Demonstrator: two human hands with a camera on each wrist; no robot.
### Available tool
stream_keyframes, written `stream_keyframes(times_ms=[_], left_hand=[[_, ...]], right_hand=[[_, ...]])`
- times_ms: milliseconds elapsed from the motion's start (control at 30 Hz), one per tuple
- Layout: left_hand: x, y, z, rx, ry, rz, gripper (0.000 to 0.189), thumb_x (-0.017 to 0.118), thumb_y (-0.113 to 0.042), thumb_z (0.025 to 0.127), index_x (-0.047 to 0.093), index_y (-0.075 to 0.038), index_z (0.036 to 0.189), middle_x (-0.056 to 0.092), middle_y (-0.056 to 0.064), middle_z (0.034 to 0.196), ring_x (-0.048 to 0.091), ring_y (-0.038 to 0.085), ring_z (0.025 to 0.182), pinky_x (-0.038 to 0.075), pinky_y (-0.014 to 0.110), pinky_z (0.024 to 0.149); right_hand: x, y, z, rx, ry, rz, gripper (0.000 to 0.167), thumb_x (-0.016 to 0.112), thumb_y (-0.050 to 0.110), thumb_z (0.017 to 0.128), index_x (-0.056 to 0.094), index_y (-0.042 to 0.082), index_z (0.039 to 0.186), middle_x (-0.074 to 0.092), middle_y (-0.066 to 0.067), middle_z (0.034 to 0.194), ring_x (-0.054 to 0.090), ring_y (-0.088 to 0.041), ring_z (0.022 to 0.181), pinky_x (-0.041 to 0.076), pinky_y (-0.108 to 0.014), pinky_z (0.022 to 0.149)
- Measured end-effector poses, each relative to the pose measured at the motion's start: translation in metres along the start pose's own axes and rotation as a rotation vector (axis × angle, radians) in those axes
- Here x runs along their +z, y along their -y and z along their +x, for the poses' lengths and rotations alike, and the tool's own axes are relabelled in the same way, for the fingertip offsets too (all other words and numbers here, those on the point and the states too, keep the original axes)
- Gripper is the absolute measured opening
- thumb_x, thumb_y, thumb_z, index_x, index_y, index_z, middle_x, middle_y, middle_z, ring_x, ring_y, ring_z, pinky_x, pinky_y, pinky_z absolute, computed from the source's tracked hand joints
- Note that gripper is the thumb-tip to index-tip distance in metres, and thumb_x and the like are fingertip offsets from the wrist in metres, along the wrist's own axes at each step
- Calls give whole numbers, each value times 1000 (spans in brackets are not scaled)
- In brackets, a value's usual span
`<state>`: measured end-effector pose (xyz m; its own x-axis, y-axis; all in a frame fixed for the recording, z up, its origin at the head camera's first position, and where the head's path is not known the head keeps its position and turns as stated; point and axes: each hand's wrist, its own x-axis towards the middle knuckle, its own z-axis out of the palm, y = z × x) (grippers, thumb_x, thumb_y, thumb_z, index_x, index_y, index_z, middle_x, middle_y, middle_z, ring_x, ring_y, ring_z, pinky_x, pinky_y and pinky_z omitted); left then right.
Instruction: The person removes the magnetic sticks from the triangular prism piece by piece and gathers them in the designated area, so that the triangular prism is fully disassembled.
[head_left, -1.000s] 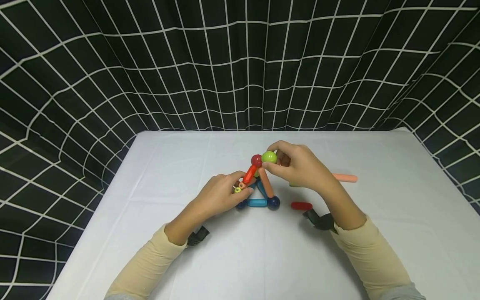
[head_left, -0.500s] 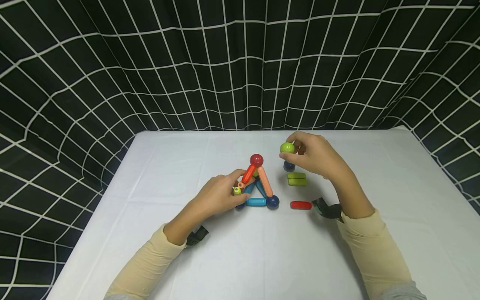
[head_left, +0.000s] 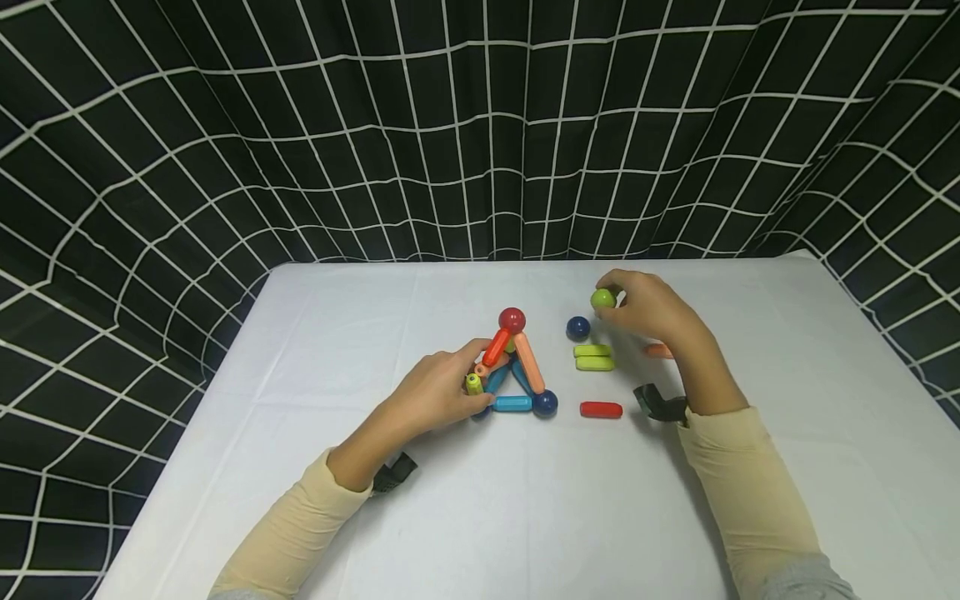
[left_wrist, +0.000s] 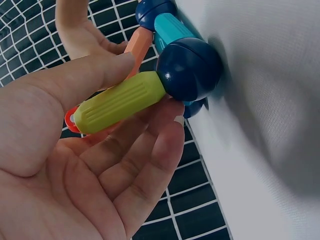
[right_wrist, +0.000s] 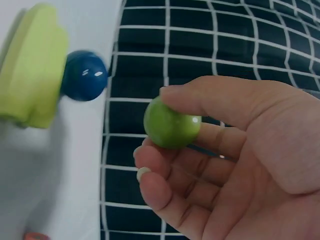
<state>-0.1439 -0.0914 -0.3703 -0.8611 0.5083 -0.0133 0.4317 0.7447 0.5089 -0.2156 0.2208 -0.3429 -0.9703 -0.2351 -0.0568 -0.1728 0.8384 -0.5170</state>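
Observation:
On the table stands a pyramid-like frame of toy building rods and balls. A red ball [head_left: 512, 321] tops it, with a red rod [head_left: 497, 347] and an orange rod [head_left: 528, 363] below, blue rods [head_left: 512, 404] and dark blue balls [head_left: 545, 404] at the base. My left hand [head_left: 442, 387] grips its left corner. In the left wrist view, thumb and fingers hold a yellow-green rod [left_wrist: 120, 102], whose end meets a dark blue ball [left_wrist: 190, 69]. To the right, away from the frame, my right hand [head_left: 651, 310] pinches a green ball [right_wrist: 170, 123] between thumb and fingers.
Right of the frame lie a dark blue ball [head_left: 578, 328], two yellow-green rods [head_left: 594, 357] side by side and a red rod [head_left: 601, 410]. An orange rod [head_left: 658, 351] is partly hidden by the right forearm. Behind the white table [head_left: 360, 317] hangs a black gridded curtain [head_left: 420, 167].
My right hand has carried the green ball from beside the red top ball to the right, past the loose dark blue ball. My left hand has stayed on the frame.

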Motion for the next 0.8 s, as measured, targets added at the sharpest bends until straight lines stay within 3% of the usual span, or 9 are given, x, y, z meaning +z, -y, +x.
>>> stream_keyframes(times_ms=[233,467,800], left_hand=[[1,0,0,0,0,-4,69,80,-23,84,48,-19,145,59,-2,78,53,16,61,41,29,54],[0,-1,-1,-3,-1,-3,68,80,-21,84,49,-18,145,60,-2,81,53,16,62,41,29,54],[0,-1,-1,-7,-1,-10,68,80,-21,84,49,-19,145,61,-2,82,54,16,64,41,29,55]], right_hand=[[7,-14,7,29,67,-49,38,68,9,90,62,-5,124,63,-23,110,55,-38,101,44,-58,91],[15,-18,11,90,121,-55,40,68,8,89,63,-2,127,62,-25,117,55,-39,101,48,-55,86],[25,-21,14,104,126,-61,42,69,4,85,64,-3,126,61,-26,119,54,-40,105,44,-61,93]])
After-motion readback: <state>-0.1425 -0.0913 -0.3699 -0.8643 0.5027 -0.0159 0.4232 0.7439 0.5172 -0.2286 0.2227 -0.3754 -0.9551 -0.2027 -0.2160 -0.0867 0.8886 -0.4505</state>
